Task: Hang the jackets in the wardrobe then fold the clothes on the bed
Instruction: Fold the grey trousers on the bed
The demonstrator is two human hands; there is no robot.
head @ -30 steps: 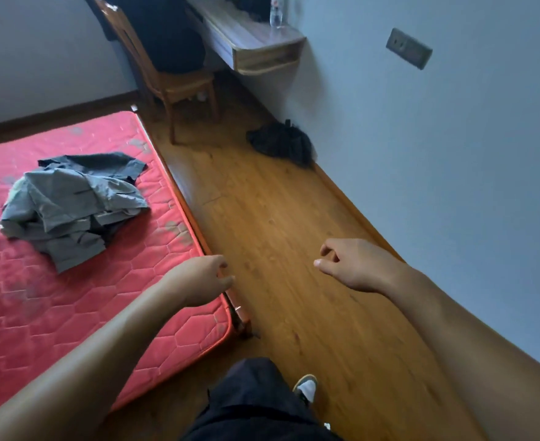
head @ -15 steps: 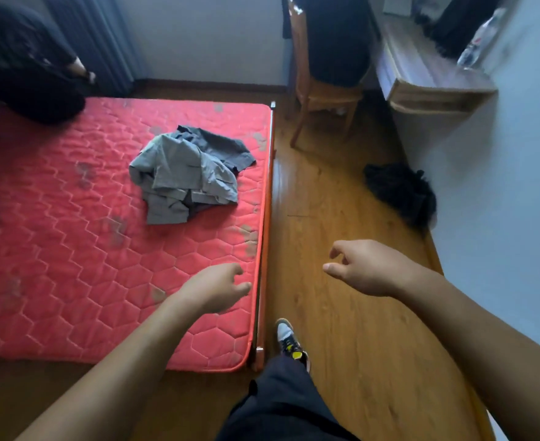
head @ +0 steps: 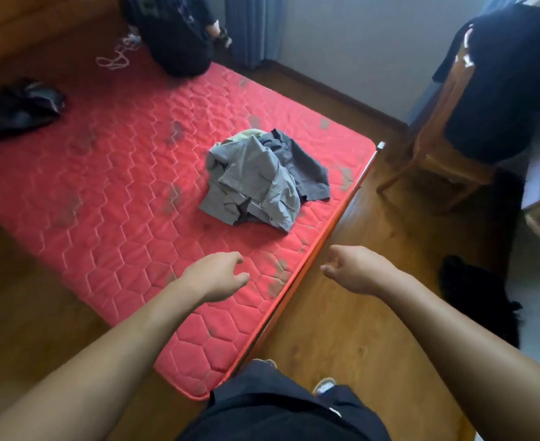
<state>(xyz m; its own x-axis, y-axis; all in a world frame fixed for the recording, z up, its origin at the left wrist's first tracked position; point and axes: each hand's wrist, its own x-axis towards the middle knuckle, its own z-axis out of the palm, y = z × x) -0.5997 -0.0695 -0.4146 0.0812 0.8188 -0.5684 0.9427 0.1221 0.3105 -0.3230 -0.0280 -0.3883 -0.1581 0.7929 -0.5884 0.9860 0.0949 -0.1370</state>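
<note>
Head cam, looking down: both bare forearms reach forward, palms down. The left hand hovers over the near corner of the red mattress, the right hand over the wood floor, and the bed's edge runs between the two sets of fingertips. Fingers on both are loosely curled and relaxed, gripping nothing. The clothes pile sits on the mattress past the left fingertips, well apart from them. It's a crumpled grey heap, so there's no clear long axis, though a darker piece under it fans out toward the bed's right edge. Beyond the right fingers stands a wooden chair with a black jacket draped over its back. To the right of those fingers, a black bundle lies on the floor.
</note>
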